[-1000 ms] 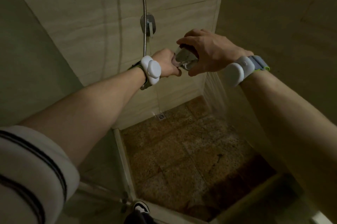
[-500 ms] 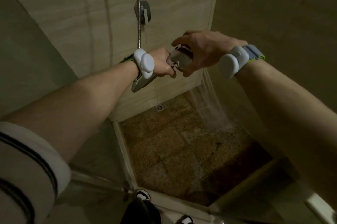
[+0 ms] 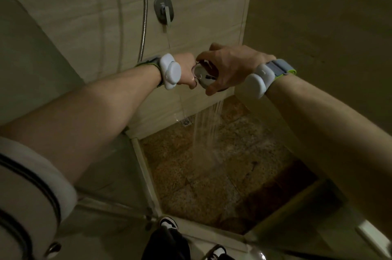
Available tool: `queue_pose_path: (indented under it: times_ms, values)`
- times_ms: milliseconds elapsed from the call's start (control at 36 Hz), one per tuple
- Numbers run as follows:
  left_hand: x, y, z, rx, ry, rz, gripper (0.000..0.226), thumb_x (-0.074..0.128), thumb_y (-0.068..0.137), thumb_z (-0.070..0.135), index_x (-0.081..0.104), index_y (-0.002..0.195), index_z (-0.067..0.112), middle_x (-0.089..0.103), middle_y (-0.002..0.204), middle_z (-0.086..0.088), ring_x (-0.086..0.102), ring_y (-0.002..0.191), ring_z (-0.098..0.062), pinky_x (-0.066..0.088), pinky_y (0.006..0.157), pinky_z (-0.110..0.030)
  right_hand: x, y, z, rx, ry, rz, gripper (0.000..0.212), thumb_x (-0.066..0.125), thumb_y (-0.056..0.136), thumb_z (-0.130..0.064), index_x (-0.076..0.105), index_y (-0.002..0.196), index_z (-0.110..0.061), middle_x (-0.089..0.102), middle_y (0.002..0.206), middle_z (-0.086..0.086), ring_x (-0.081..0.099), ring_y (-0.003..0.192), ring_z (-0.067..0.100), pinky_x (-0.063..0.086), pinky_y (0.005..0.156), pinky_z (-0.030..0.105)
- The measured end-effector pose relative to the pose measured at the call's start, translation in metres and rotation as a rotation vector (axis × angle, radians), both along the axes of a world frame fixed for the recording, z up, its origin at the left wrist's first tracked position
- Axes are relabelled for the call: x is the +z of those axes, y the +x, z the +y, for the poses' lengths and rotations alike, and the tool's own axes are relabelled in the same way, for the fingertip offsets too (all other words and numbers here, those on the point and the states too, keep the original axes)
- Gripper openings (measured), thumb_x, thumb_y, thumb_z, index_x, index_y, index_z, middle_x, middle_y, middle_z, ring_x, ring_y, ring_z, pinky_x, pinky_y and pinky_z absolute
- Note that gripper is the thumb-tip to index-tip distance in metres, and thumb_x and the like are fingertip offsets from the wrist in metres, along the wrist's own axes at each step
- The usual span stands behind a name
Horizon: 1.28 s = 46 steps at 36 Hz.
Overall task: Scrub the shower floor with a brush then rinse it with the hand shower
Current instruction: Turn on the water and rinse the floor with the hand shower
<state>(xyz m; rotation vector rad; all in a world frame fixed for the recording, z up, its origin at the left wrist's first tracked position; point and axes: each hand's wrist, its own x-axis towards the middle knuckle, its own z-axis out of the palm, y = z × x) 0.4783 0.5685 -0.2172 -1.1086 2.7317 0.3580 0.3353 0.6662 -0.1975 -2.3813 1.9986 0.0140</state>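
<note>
Sleeve (image 3: pixel 31 185): white with dark stripes, at the lower left edge, on the left arm.
Glass panel (image 3: pixel 101 175): stands at the left side of the shower, with a pale frame along its lower edge.
Hose (image 3: pixel 144 16): a metal hose comes down the back wall and goes behind the left wrist.
Left hand (image 3: pixel 186 71): the fingers are curled into a fist round the handle of the hand shower; the handle itself is hidden inside the fist. A white device is strapped on the wrist.
Wall tap (image 3: pixel 164 10): an oval metal plate with a lever on the back wall, above the hands; a thin line of water falls from it.
Hand shower (image 3: pixel 203 74): the shiny round head is held high in the air between the two hands, above the far part of the floor, and faces down.
Right hand (image 3: pixel 231 69): the fingers are bent over the top of the head and the thumb is under its rim, so it grips the head. This wrist also carries a white device, on a grey and green strap.
Water (image 3: pixel 207 130): a spray falls from the head and lands on the floor near the back wall.
Drain (image 3: pixel 186 122): a small square grid at the foot of the back wall, just left of the spray.
Shower floor (image 3: pixel 212 185): brown speckled tiles, darker at the near right part.
Shoes (image 3: pixel 168 222): black and white, at the bottom edge, outside the threshold.
</note>
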Motion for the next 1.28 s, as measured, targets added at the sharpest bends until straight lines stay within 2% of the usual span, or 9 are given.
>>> queue_pose_path:
  times_ms: [111,222,389,694,833,1000,1111,1278]
  values:
    - [0.003,-0.003,-0.001,-0.011,-0.086,-0.009,0.033,0.069,0.080,0.015,0.044,0.058,0.014,0.045,0.057,-0.003,0.040,0.048,-0.018,0.029,0.046,-0.026,-0.001,0.004,-0.001,-0.023,0.000,0.006,0.085,0.078,0.070,-0.069,0.047,0.138,-0.029,0.048,0.123,0.003,0.058,0.096,0.028,0.053,0.076,0.045]
    - [0.006,-0.005,-0.002,-0.021,-0.164,0.002,0.029,0.068,0.077,0.016,0.046,0.058,0.012,0.047,0.057,-0.008,0.043,0.050,-0.025,0.034,0.049,-0.029,-0.003,0.004,0.001,-0.043,-0.031,0.005,0.085,0.078,0.069,-0.068,0.047,0.137,-0.026,0.047,0.123,0.004,0.059,0.094,0.033,0.056,0.078,0.051]
    - [0.011,-0.007,-0.001,-0.031,-0.194,-0.016,0.021,0.068,0.075,0.017,0.054,0.063,0.009,0.052,0.059,-0.012,0.048,0.051,-0.028,0.038,0.050,-0.031,-0.002,0.001,-0.001,-0.040,-0.043,-0.008,0.083,0.079,0.069,-0.065,0.049,0.134,-0.023,0.046,0.121,0.006,0.058,0.092,0.032,0.055,0.078,0.049]
    - [0.005,-0.005,0.000,-0.003,-0.148,-0.073,0.024,0.069,0.078,0.020,0.052,0.062,0.012,0.054,0.065,-0.009,0.050,0.057,-0.025,0.035,0.048,-0.028,-0.002,0.003,-0.003,-0.036,0.001,0.020,0.082,0.076,0.068,-0.071,0.048,0.137,-0.036,0.046,0.118,-0.002,0.058,0.096,0.028,0.054,0.077,0.046]
    - [0.011,-0.002,-0.007,-0.015,-0.151,-0.070,0.021,0.068,0.076,0.019,0.054,0.063,0.012,0.057,0.061,-0.011,0.052,0.051,-0.026,0.041,0.049,-0.030,-0.002,0.003,-0.004,-0.037,-0.030,-0.010,0.082,0.076,0.068,-0.072,0.049,0.134,-0.032,0.047,0.117,-0.001,0.058,0.092,0.027,0.051,0.073,0.041]
    - [0.022,-0.001,-0.009,-0.052,-0.205,-0.060,0.017,0.068,0.075,0.020,0.060,0.073,0.006,0.057,0.063,-0.012,0.052,0.053,-0.028,0.040,0.049,-0.031,-0.001,0.006,-0.005,-0.060,-0.019,-0.099,0.085,0.083,0.066,-0.064,0.049,0.133,-0.025,0.044,0.117,-0.001,0.058,0.094,0.027,0.053,0.078,0.042]
    - [0.018,-0.002,-0.009,-0.079,-0.195,-0.063,0.018,0.068,0.075,0.018,0.056,0.068,0.007,0.053,0.060,-0.012,0.049,0.051,-0.028,0.039,0.049,-0.032,-0.004,0.006,-0.005,-0.060,0.001,-0.082,0.087,0.083,0.066,-0.066,0.048,0.134,-0.024,0.045,0.120,0.003,0.058,0.097,0.030,0.055,0.084,0.048]
    - [0.007,-0.002,-0.011,-0.063,-0.167,-0.053,0.021,0.068,0.070,0.022,0.053,0.059,0.012,0.059,0.058,-0.012,0.055,0.049,-0.029,0.044,0.047,-0.033,-0.008,0.004,-0.006,-0.047,0.016,-0.054,0.082,0.080,0.067,-0.068,0.050,0.131,-0.028,0.045,0.115,0.000,0.058,0.094,0.029,0.055,0.080,0.047]
